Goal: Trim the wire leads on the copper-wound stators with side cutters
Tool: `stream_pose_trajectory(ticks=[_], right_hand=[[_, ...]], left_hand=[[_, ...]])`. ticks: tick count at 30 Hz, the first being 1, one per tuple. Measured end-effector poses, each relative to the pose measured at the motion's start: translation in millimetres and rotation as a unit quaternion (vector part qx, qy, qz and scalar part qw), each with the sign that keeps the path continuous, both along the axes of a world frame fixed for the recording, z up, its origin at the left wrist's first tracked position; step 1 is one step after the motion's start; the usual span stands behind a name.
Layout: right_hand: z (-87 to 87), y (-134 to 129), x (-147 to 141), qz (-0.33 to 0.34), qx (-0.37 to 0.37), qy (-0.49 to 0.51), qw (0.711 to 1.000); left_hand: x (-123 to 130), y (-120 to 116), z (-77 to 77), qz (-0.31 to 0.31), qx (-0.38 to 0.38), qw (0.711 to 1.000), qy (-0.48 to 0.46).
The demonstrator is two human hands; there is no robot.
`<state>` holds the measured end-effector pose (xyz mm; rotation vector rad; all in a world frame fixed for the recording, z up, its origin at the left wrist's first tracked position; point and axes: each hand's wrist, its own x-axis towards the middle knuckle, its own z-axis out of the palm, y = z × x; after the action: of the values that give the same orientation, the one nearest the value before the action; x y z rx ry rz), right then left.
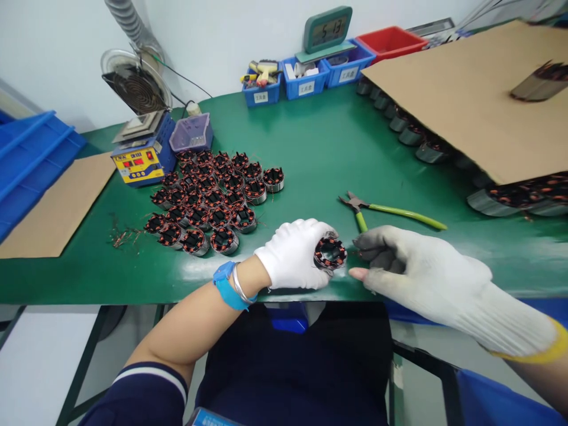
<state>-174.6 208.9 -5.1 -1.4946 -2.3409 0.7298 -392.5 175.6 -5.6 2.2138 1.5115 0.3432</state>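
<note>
Head view: left hand (296, 253), fingers clamped on one copper-wound core (318, 255); right hand (415, 266) just beside it, fingers curled, thumb apart; one pair of cutters (386, 209) beyond.

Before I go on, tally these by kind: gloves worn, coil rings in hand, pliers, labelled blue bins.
Gloves worn: 2
Coil ring in the left hand: 1
Pliers: 1
Labelled blue bins: 3
Total: 7

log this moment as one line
left hand: gripping wire-wound core | right hand: beside core, thumb apart from fingertips | green-handled pliers: lying on green table
</note>
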Motion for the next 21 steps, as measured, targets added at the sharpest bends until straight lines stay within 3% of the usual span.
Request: stream_pose_trajectory(ticks=[10, 13, 21], right_hand=[[7.8, -2.5, -0.1, 0.011, -0.053, 0.052, 0.997], [4.4, -2.1, -0.5, 0.001, -0.043, 0.045, 0.998], [1.4, -10.5, 4.1, 0.054, 0.000, 0.000, 0.999]], left_hand=[[0.7, -1.2, 1.3, 0.013, -0.004, 1.000, 0.001], [0.8, -1.0, 1.7, 0.012, -0.006, 1.000, 0.007], [1.7, -1.3, 1.0, 0.018, 0.004, 1.000, 0.000]])
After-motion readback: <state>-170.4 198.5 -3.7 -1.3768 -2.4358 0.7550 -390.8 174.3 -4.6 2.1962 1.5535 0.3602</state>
